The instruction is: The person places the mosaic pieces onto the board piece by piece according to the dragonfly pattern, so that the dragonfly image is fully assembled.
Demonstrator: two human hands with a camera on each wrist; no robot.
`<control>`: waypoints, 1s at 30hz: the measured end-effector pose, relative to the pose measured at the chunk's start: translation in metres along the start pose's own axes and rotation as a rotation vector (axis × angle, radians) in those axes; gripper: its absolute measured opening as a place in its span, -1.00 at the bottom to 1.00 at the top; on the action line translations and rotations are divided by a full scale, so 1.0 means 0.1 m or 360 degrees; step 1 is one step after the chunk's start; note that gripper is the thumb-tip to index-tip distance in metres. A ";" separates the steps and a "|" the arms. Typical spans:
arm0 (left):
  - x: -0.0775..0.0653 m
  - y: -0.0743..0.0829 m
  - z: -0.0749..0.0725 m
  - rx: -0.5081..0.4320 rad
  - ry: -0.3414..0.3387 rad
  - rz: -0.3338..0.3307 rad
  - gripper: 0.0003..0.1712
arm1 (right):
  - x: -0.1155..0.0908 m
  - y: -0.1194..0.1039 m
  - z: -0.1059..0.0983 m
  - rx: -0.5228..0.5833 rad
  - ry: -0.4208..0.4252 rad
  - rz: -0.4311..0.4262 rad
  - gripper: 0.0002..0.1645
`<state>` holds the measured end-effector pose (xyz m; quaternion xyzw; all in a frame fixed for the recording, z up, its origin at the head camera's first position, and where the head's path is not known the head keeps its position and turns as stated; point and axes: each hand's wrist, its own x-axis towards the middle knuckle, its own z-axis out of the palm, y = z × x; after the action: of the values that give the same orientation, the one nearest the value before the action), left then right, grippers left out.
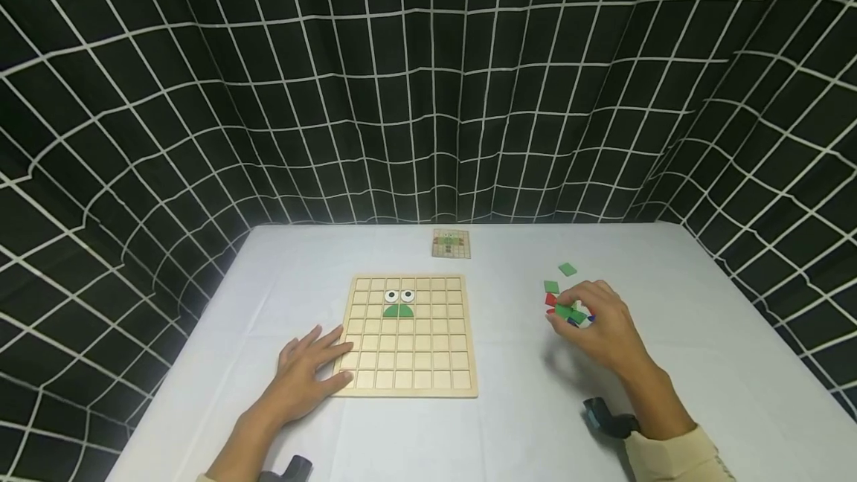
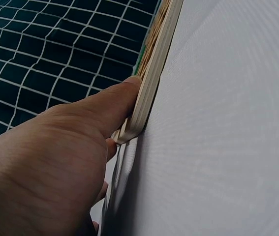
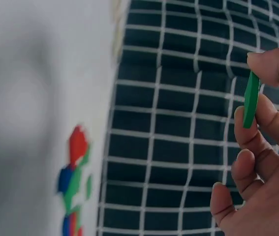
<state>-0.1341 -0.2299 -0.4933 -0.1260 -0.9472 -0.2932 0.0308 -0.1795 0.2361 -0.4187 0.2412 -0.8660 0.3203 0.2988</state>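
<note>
My left hand (image 1: 306, 378) rests with spread fingers on the lower left edge of a wooden grid board (image 1: 405, 387). The left wrist view shows its thumb (image 2: 114, 101) on the board's rim (image 2: 151, 81). Two white eye pieces (image 1: 408, 295) and two green rounded pieces (image 1: 405, 311) lie in the board's upper cells. On the right, my right hand (image 1: 605, 326) is raised over a small pile of coloured pieces. It pinches a thin green tile (image 3: 250, 101) between thumb and fingers, seen nearly edge-on in the right wrist view. That hand partly hides the pile in the head view.
A small pattern card (image 1: 451, 243) lies behind the board. Two loose green tiles (image 1: 567, 268) and a red piece (image 1: 550, 299) are beyond my right hand. The pile (image 3: 73, 182) also has blue pieces. A black gridded curtain (image 1: 428, 95) surrounds the white table (image 1: 515, 422).
</note>
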 end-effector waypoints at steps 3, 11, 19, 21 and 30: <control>0.01 -0.01 0.00 0.0004 -0.0004 0.0005 -0.40 | 0.09 -0.11 0.03 0.0029 0.0013 -0.0086 -0.64; 0.00 -0.01 0.00 0.0004 0.0000 0.0002 -0.40 | 0.27 -0.42 0.18 0.0103 -0.0075 -0.0096 -0.68; 0.00 0.00 0.00 0.0000 0.0009 0.0015 -0.42 | 0.42 -0.67 0.43 0.0183 -0.0126 -0.0166 -0.72; 0.00 0.00 0.00 -0.0002 0.0013 0.0019 -0.42 | 0.44 -0.72 0.50 0.0194 -0.0138 -0.0182 -0.72; 0.01 0.00 0.01 0.0005 0.0016 0.0005 -0.40 | 0.55 -0.90 0.86 0.0330 -0.0222 -0.0210 -0.74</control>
<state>-0.1346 -0.2290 -0.4941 -0.1260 -0.9473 -0.2922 0.0363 -0.1950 0.1025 -0.3975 0.3489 -0.8291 0.3702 0.2319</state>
